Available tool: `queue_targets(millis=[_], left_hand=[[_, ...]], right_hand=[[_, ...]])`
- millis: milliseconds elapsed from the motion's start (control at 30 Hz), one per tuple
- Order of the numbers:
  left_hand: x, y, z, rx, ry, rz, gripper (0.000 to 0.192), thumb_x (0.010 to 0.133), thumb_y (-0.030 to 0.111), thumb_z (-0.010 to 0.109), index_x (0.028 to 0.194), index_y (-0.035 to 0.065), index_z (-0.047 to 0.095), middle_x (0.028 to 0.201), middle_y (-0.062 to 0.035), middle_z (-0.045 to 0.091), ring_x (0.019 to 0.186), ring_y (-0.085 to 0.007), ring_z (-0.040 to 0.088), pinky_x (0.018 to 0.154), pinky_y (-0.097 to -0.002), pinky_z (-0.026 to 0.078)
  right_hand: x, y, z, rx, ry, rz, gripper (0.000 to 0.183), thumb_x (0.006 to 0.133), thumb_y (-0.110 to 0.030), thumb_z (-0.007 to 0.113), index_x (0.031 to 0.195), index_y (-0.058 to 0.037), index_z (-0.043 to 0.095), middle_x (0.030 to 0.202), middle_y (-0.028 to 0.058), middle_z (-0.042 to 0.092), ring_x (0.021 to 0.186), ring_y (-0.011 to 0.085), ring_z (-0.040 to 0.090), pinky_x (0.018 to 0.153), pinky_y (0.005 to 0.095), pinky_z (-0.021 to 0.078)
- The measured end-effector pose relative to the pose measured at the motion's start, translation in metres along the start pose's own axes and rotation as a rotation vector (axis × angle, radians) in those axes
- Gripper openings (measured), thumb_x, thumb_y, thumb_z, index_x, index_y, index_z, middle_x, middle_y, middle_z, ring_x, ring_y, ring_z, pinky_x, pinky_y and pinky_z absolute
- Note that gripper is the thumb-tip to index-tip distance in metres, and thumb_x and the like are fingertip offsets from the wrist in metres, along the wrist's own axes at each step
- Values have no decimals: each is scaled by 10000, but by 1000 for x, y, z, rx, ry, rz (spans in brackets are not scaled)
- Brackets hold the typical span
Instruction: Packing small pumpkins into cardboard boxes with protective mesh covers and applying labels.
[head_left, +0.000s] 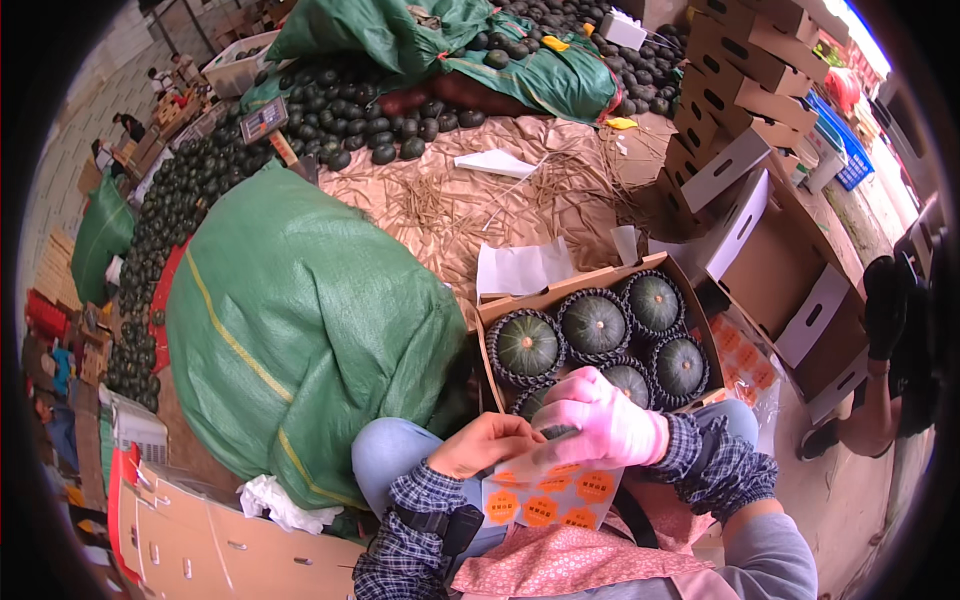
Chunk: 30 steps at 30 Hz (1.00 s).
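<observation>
My bare left hand (491, 444) and my right hand (600, 420), in a pink-white glove, meet over my lap at the top edge of a sheet of orange stickers (540, 499). The right hand's fingers curl over the sheet's upper part; the left fingertips pinch near its edge, though what they grip is partly hidden. Just beyond, a cardboard box (487, 304) holds several dark green squashes (527, 343), each in a black foam net. My right hand covers part of the box's near side and the squashes there.
A big green woven sack (300, 322) stands left of the box. Beyond lie heaps of squashes (360, 112) and brown paper (420, 195) with shreds. Stacked cartons (720, 97) and an open carton (787, 262) are at right, near a person's dark-gloved hand (885, 307).
</observation>
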<state>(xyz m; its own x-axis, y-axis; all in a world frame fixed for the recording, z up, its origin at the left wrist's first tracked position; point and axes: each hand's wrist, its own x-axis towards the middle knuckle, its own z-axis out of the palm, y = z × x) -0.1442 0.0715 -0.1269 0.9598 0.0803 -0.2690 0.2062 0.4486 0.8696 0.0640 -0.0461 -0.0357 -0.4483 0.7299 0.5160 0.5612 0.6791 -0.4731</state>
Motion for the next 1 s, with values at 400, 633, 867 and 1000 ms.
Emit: queue_targets(millis=[400,633,867,1000], left_hand=[[-2,-20,-3,189,-74,44,137,878,18,560,978,-39,634,876,10,645,840,-51,574,757,-223,467],[-10,-12,5,156,-56,32,80,900,27,580,930,-30,627,845,10,634,808,-54,572,732,-228,469],[-27,-20,44,109,-52,-35,111,966,108,562,927,7,586,823,25,586,769,-45,523,691,-219,442],[-31,-54,60,18,109,8,137,1010,175,506,942,59,530,796,56,474,724,-29,442,629,-201,380]], right_hand=[[-10,172,38,172,-184,436,325,771,-67,739,1033,-98,548,809,109,585,774,271,598,713,375,496],[-22,83,-7,842,-381,528,644,920,-349,681,1406,-49,384,1145,97,613,1062,136,576,877,294,495],[-49,-43,-27,103,-239,117,223,764,-129,703,983,-150,667,821,28,610,742,225,622,652,356,516],[-50,-80,-33,-216,-222,-92,229,684,-207,692,910,-185,669,948,5,558,884,221,563,725,365,469]])
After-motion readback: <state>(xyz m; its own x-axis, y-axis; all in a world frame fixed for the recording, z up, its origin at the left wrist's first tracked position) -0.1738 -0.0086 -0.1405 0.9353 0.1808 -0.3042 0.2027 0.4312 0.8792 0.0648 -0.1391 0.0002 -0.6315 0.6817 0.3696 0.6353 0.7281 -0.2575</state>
